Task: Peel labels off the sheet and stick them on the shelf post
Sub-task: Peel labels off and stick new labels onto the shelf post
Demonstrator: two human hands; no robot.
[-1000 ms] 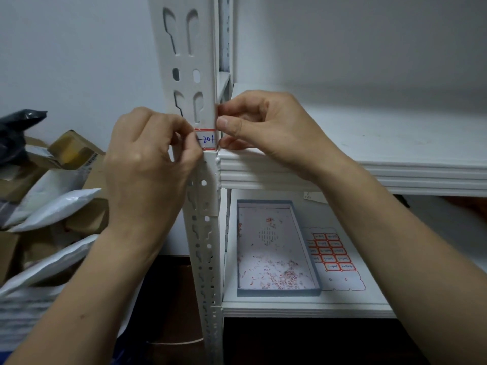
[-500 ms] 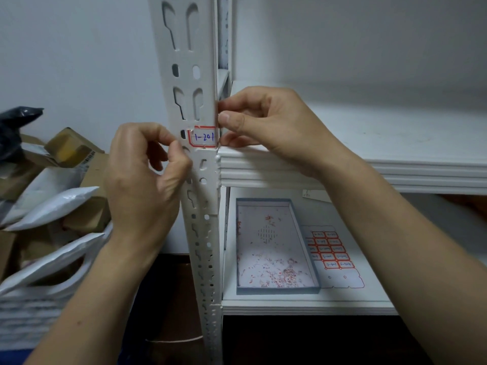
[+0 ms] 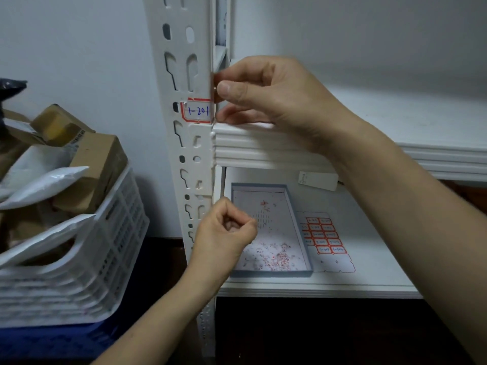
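We see a shallow blue-rimmed tray on the lower shelf, holding a scatter of small red and white paper scraps, and the label sheet lies flat just beside its right wall, with red-bordered labels in two columns. To the left of the shelf post stands a white slatted crate filled with cardboard boxes and white padded mailers. A red-bordered label reading 1-201 is stuck on the post's front face. Our right hand pinches at the post's right edge beside that label, thumb and fingertips closed together there. Our left hand hangs lower, in front of the post, loosely curled and holding nothing that we can make out.
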